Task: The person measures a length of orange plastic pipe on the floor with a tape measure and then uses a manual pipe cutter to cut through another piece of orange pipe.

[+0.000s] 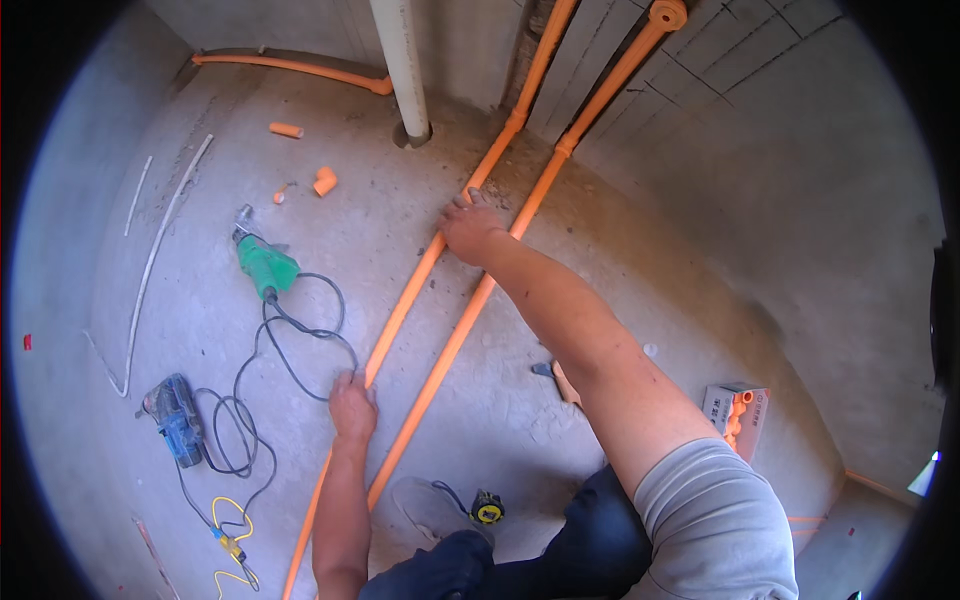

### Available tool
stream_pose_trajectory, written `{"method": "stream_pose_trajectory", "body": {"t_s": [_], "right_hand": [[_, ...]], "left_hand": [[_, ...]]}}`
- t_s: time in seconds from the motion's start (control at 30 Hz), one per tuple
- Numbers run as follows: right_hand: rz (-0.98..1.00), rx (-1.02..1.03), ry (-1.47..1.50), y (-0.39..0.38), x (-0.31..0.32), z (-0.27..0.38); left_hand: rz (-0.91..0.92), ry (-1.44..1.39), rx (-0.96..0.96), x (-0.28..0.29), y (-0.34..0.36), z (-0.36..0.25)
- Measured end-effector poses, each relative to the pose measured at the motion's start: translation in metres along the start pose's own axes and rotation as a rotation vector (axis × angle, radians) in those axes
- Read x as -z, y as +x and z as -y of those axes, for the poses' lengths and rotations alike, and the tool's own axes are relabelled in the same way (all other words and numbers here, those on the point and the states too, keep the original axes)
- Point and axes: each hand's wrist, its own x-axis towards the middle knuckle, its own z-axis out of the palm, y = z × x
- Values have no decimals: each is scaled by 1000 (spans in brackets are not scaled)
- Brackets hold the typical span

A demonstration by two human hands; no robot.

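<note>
Two long orange pipes run side by side over the concrete floor and up the far wall. My right hand [472, 229] lies over the left-hand pipe [408, 297], fingers curled round it, a little short of its wall bend. Lower down, my left hand [353, 407] closes on the same pipe. Beneath my right forearm passes the other pipe [445, 360], which neither hand grips. Near my knees sits a black and yellow tape measure [487, 509].
Left on the floor lie a green corded tool [266, 267], a blue power tool [178, 420] and tangled cables. Orange fittings [325, 181] are scattered farther off. A white vertical pipe [401, 70] stands by the far wall. At right is a box [713, 404] of orange fittings.
</note>
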Motion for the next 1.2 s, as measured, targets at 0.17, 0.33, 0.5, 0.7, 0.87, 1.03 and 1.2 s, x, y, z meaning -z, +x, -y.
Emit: {"method": "stream_pose_trajectory", "body": {"t_s": [0.17, 0.33, 0.5, 0.7, 0.87, 1.03, 1.2], "right_hand": [[-26, -17, -45, -7, 2, 4], [-92, 15, -2, -38, -3, -2], [-93, 42, 48, -90, -2, -40], [-109, 48, 202, -176, -25, -29], [185, 210, 297, -245, -66, 22], [220, 304, 416, -290, -106, 81], [333, 375, 420, -308, -103, 111]], "left_hand": [[-14, 43, -41, 1, 1, 0], [66, 54, 22, -1, 0, 2], [89, 140, 24, -4, 0, 8], [-74, 90, -73, 8, -12, -8], [314, -141, -409, -2, -97, -57], [758, -127, -718, -34, -181, -104], [741, 57, -820, -64, -200, -118]]}}
